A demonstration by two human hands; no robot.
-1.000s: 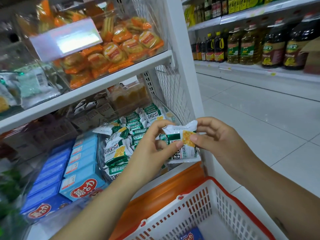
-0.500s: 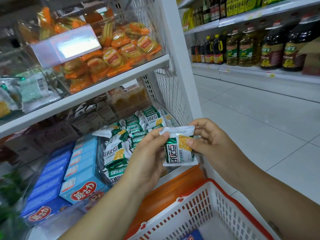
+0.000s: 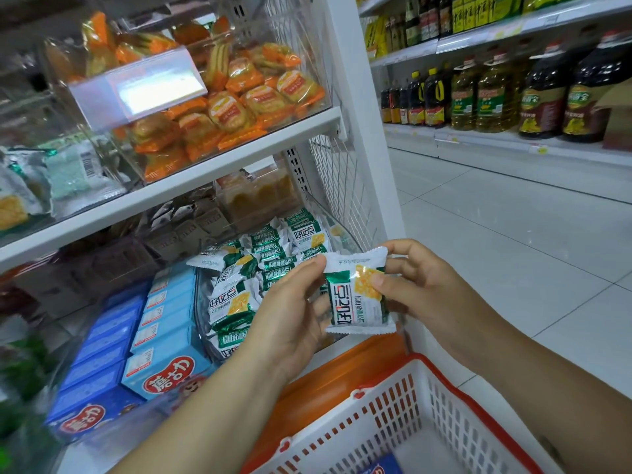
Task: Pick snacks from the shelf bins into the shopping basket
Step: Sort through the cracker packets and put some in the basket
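Head view: white-green snack packet, yellow cracker print, pinched upright.

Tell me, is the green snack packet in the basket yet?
Not yet, it is out. The left hand and right hand both pinch the packet, up above the basket.

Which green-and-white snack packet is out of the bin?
The green-and-white snack packet pinched between the left hand and right hand; the other packets lie piled in the clear plastic bin.
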